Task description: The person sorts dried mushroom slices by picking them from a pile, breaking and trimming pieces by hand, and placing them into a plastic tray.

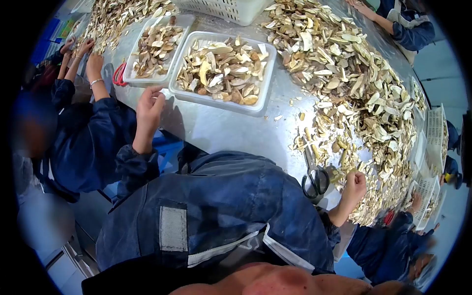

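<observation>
My left hand point(149, 110) is raised beside the near left corner of a clear plastic tray point(221, 102) of sliced dried mushrooms point(231, 66). Its fingers are curled together, and whatever lies between them is hidden. On the right, my right hand point(354, 191) is closed near the edge of a big mushroom pile point(373, 103). I cannot make out anything inside its fingers. Black-handled scissors point(315, 181) lie on the metal table point(211, 125) just left of that hand, blades pointing away from me among small mushroom bits.
A second clear tray point(129, 74) of mushrooms stands left of the first, with red-handled scissors point(119, 74) beside it. A white perforated basket point(221, 10) sits at the back. Co-workers' hands point(94, 66) are at the left; other people work at the right, near white baskets point(435, 130).
</observation>
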Demonstrator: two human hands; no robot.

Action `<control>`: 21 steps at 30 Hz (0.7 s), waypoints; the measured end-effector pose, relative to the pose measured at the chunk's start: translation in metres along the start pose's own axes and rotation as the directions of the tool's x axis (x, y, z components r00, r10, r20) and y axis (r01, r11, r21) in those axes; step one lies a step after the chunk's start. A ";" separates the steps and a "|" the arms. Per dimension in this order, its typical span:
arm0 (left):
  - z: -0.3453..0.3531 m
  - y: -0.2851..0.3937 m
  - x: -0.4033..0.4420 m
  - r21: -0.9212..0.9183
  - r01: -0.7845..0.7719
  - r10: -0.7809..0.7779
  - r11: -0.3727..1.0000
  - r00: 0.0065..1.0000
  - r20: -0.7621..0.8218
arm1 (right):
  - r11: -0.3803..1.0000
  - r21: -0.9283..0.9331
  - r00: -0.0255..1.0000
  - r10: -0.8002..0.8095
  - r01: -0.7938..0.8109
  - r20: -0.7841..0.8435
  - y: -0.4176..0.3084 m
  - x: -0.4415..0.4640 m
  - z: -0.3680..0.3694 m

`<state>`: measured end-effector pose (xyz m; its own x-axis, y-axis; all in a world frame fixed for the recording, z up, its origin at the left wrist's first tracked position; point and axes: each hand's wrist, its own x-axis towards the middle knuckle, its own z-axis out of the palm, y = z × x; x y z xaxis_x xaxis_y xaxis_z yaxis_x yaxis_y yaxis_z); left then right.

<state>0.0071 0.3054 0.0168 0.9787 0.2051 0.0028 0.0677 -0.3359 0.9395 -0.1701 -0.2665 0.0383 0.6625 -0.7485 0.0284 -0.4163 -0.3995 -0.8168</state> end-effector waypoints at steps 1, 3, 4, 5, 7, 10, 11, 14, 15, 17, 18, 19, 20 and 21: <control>0.005 0.008 -0.004 -0.013 0.047 -0.047 0.999 0.999 0.001 | 0.999 -0.039 1.000 -0.001 0.001 0.004 0.002 0.000 -0.001; 0.009 0.009 -0.005 -0.080 0.115 -0.113 0.990 0.993 0.029 | 0.993 -0.114 1.000 -0.002 0.002 0.007 0.006 0.000 -0.003; 0.011 0.005 -0.003 -0.134 0.138 -0.131 0.981 0.990 0.058 | 0.996 -0.090 1.000 0.000 0.001 0.015 0.007 -0.001 -0.004; 0.013 0.003 -0.001 -0.185 0.163 -0.148 0.969 0.985 0.089 | 0.998 -0.066 1.000 0.002 0.000 0.023 0.009 -0.003 -0.005; 0.018 0.009 0.000 -0.255 0.220 -0.200 0.942 0.975 0.102 | 0.998 -0.037 0.999 0.045 -0.044 0.028 0.011 -0.006 -0.005; 0.025 0.021 0.001 -0.345 0.298 -0.280 0.890 0.954 0.103 | 0.998 -0.039 0.998 0.059 -0.058 0.032 0.008 -0.009 -0.004; 0.025 0.022 0.001 -0.374 0.323 -0.308 0.870 0.946 0.101 | 0.999 -0.034 0.999 0.032 -0.031 0.031 0.009 -0.008 -0.003; 0.024 0.020 0.005 -0.460 0.423 -0.370 0.781 0.906 0.204 | 0.999 -0.039 0.999 -0.025 0.027 0.034 0.011 -0.007 0.001; 0.026 0.022 0.006 -0.452 0.450 -0.397 0.770 0.893 0.212 | 0.998 -0.054 0.999 -0.030 0.032 0.040 0.010 -0.006 0.002; 0.031 0.030 0.007 -0.435 0.503 -0.450 0.747 0.864 0.226 | 0.998 -0.046 0.999 -0.031 0.033 0.041 0.008 -0.005 0.006; 0.032 0.029 0.008 -0.423 0.510 -0.447 0.749 0.860 0.247 | 0.999 -0.024 0.999 -0.029 0.030 0.036 0.007 -0.006 0.007; 0.033 0.026 0.010 -0.410 0.517 -0.443 0.752 0.856 0.267 | 1.000 -0.003 0.999 -0.026 0.026 0.031 0.005 -0.006 0.008; 0.034 0.024 0.010 -0.397 0.523 -0.438 0.754 0.851 0.290 | 1.000 -0.006 0.999 -0.021 0.022 0.029 0.004 -0.006 0.009; 0.035 0.026 0.009 -0.409 0.515 -0.432 0.753 0.856 0.284 | 1.000 -0.009 1.000 -0.016 0.016 0.026 0.002 -0.007 0.008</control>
<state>0.0249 0.2664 0.0291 0.8637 0.0596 -0.5005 0.4763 0.2284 0.8491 -0.1704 -0.2576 0.0318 0.6847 -0.7283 0.0265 -0.4114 -0.4163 -0.8108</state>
